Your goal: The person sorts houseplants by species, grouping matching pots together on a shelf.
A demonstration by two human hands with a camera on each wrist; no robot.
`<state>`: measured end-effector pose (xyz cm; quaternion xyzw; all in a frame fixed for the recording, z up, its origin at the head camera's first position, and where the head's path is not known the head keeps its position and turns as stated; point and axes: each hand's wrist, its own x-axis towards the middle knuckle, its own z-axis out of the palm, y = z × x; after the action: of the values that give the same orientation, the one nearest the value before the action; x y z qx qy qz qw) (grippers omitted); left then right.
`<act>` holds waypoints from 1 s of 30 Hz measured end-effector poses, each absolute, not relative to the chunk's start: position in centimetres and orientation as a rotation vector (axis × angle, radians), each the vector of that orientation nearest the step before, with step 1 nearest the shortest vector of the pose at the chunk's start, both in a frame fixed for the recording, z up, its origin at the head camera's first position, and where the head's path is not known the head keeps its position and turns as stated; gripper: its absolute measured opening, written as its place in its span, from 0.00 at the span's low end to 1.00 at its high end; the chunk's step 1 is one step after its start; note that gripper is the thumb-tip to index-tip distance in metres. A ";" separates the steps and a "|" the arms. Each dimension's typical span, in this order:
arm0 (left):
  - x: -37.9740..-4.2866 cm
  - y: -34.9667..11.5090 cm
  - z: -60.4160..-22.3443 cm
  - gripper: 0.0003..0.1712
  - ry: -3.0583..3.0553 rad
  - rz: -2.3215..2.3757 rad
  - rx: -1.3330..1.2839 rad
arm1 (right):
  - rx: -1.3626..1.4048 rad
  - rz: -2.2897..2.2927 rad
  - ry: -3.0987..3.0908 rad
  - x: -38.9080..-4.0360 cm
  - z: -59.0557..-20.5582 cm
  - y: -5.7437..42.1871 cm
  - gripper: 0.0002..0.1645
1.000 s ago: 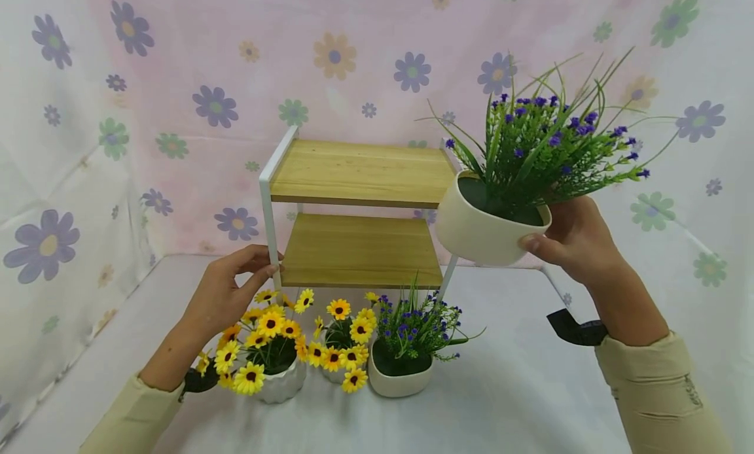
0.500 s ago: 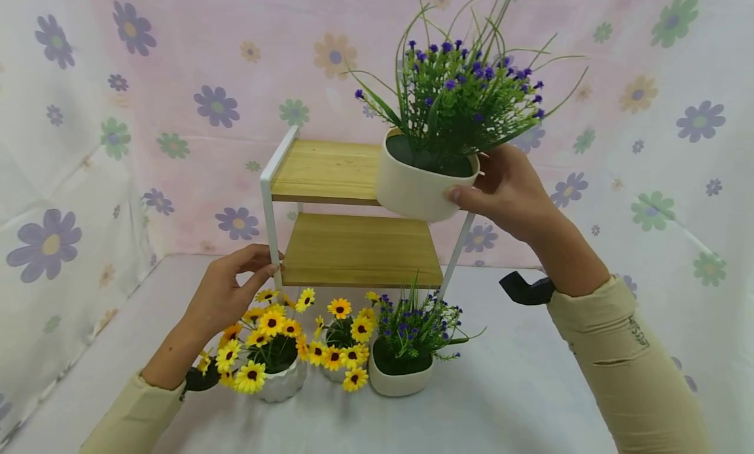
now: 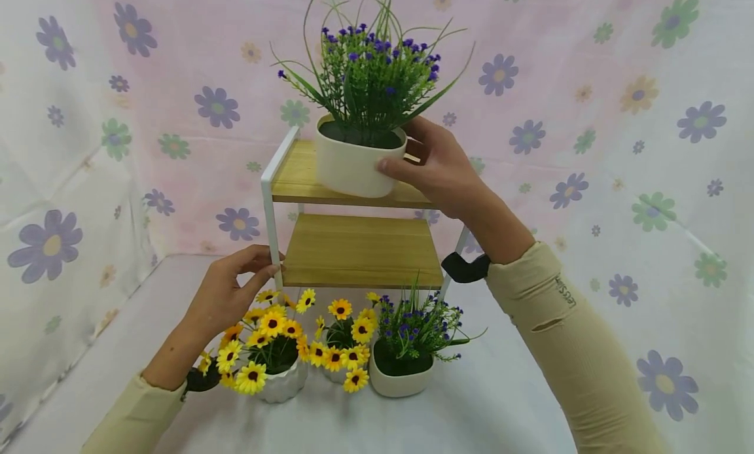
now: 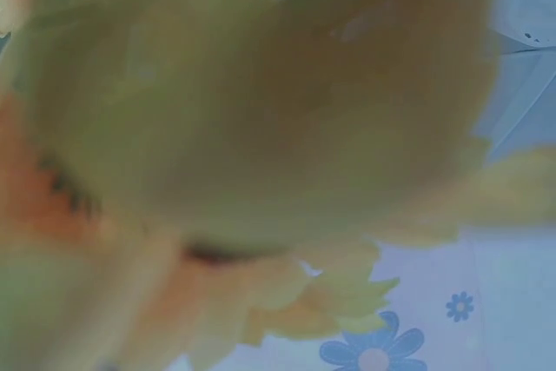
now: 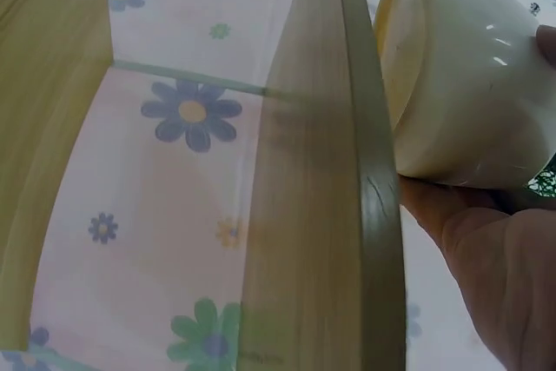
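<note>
My right hand (image 3: pixel 440 169) grips the right side of a cream oval pot (image 3: pixel 356 163) with grass and purple flowers, thumb in front. The pot hangs over the top board (image 3: pixel 294 173) of a two-tier shelf stand. In the right wrist view, the base of the pot (image 5: pixel 478 76) shows beside the board's edge (image 5: pixel 375 180), seemingly a little off it. At the stand's left post (image 3: pixel 269 235), my left hand (image 3: pixel 220 294) pinches the white metal between thumb and fingers. Blurred yellow petals (image 4: pixel 287 128) block the left wrist view, so that hand is hidden there.
Before the stand are two white pots of yellow daisies, the left one's pot (image 3: pixel 283 383) nearest my left forearm, the other's blooms (image 3: pixel 353 356) beside it. A second cream pot (image 3: pixel 402 383) with purple flowers stands to their right. The lower board (image 3: pixel 362 251) is bare.
My right hand has carried the purple-flowered pot leftward and up, from beyond the stand's right side to over the top board. The pot is now more level. My left hand has stayed put.
</note>
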<state>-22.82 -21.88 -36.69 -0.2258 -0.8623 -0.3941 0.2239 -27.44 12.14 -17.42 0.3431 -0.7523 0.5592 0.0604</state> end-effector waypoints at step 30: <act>-22.8 -21.9 -36.8 0.12 -2.383 -1.030 -0.616 | 1.015 1.716 -2.334 -30.2 -18.3 7.6 0.45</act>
<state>-22.78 -21.90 -36.76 -0.2243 -0.8682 -0.3753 0.2345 -30.23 7.58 -18.29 0.3304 -0.7599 0.5586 0.0362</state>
